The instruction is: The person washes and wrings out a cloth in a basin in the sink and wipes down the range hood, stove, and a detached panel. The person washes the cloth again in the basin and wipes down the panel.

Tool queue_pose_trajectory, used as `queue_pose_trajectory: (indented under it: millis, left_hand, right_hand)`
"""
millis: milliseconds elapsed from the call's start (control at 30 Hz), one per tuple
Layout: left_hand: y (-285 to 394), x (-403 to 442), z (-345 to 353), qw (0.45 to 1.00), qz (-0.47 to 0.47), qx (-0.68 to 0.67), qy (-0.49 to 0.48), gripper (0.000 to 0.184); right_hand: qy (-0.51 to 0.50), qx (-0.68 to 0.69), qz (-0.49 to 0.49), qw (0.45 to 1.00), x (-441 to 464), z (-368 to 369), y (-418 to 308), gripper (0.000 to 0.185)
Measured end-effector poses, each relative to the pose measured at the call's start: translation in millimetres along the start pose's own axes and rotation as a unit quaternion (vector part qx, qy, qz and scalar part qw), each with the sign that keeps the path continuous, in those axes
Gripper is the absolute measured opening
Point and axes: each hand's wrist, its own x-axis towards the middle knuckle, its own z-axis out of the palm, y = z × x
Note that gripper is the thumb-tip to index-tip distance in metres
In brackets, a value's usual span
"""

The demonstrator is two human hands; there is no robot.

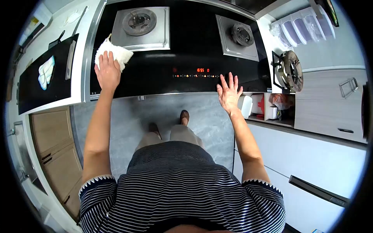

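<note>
My left hand [107, 72] lies over a fluffy white cloth [123, 57] and holds it against the left front part of the black glass cooktop [186, 29]. Part of the cloth is hidden under the fingers. At the cooktop's front edge, right of the lit red display [202, 70], my right hand [230, 92] rests with its fingers spread and nothing in it. Behind the left hand is the left burner [140, 22] on its steel plate; the right burner [243, 35] sits behind the right hand.
A pot support ring [292, 71] stands on the right-hand counter. Below it, an open shelf [272, 105] holds bags and containers. On the left, a folded white cloth [46, 72] lies on a black panel [29, 91]. White clear-fronted bins [305, 27] hang at the back right.
</note>
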Motion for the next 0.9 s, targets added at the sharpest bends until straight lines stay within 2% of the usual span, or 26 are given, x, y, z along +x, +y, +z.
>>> queue_pose_trajectory:
  millis: [133,267,333,500,667,767,833,867,900]
  left_hand:
    - [0,0,-1,1.0,0.002,-0.013,0.001,0.043]
    - [1,0,-6,1.0,-0.002,-0.019,-0.017,0.045]
    - [0,-2,-6,0.999,0.007,-0.02,-0.033,0.047]
    - [3,-9,-6,0.998,0.006,-0.058,-0.036,0.041]
    - [49,-25,-4,0.989,0.092,-0.117,-0.001,0.035]
    - [97,-11,-12,0.969,0.137,-0.207,0.011,0.029]
    - [121,7,-11,0.935,0.135,-0.326,0.03,0.024]
    - [133,17,-12,0.909,0.104,-0.403,0.032,0.023]
    - [147,27,-21,0.872,0.0,-0.488,-0.036,0.024]
  right_hand:
    - [0.005,0.01,0.007,1.0,3,-12,1,0.043]
    - [0.047,0.081,0.015,0.996,-1,-19,12,0.042]
    - [0.037,0.065,0.028,0.997,-2,-16,21,0.041]
    - [0.046,0.125,0.029,0.991,7,-11,47,0.037]
    - [0.081,0.196,-0.022,0.977,50,-19,58,0.032]
    - [0.074,0.253,-0.072,0.962,83,-29,57,0.031]
    - [0.083,0.294,-0.122,0.944,104,-35,53,0.028]
    - [0.078,0.33,-0.122,0.933,113,-39,48,0.027]
    - [0.021,0.394,-0.078,0.916,121,-47,41,0.028]
